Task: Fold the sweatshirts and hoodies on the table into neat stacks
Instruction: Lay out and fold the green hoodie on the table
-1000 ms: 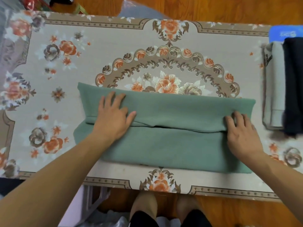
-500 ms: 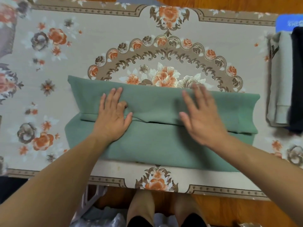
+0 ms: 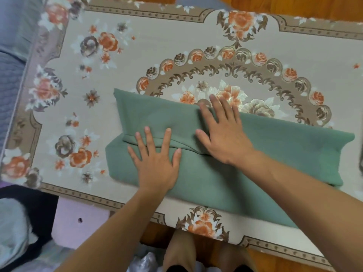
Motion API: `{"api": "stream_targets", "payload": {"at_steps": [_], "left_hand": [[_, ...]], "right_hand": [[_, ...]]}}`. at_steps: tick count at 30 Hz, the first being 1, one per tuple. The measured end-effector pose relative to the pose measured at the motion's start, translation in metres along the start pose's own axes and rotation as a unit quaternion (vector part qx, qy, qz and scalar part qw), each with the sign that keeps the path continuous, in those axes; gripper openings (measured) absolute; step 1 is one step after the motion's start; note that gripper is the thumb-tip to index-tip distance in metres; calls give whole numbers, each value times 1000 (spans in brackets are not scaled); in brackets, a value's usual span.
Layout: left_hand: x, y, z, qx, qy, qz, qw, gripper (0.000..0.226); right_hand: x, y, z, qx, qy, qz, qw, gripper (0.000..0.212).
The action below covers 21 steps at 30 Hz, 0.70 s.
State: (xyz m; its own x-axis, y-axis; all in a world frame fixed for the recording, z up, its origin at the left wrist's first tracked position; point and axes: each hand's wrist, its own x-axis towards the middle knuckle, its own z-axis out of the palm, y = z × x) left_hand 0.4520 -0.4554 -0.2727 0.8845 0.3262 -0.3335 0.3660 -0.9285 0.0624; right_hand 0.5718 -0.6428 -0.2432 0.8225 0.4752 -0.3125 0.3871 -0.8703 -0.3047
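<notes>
Basically, near edge first: green sweatshirt [image 3: 265,163] lies folded into a long band on the floral table [image 3: 157,55], long axis running left-right under both hands, right end angled slightly toward the near edge. No readable label, brand or writing on it. Left hand [image 3: 155,163] flat on it, fingers spread and straight, fingertips across the edge of the folded-over flap. Right hand [image 3: 222,132] just beside and a bit farther, also flat, fingers spread, tips reaching the garment's far edge. Garment extends well past the right hand.
</notes>
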Motion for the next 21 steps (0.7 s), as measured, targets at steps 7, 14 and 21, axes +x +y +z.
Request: {"api": "stream_targets", "payload": {"at_steps": [7,14,21], "left_hand": [[12,1,11,-3,-18,-2,1000,73],[15,-1,-8,14,-105,7,994,75],[-18,50,-27,42,9,245,969,81]], "right_hand": [[34,-20,23,-56,9,-93,994,71],[10,-12,10,9,-5,-25,1000,66],[-155,118,8,135,210,468,848,63]]}}
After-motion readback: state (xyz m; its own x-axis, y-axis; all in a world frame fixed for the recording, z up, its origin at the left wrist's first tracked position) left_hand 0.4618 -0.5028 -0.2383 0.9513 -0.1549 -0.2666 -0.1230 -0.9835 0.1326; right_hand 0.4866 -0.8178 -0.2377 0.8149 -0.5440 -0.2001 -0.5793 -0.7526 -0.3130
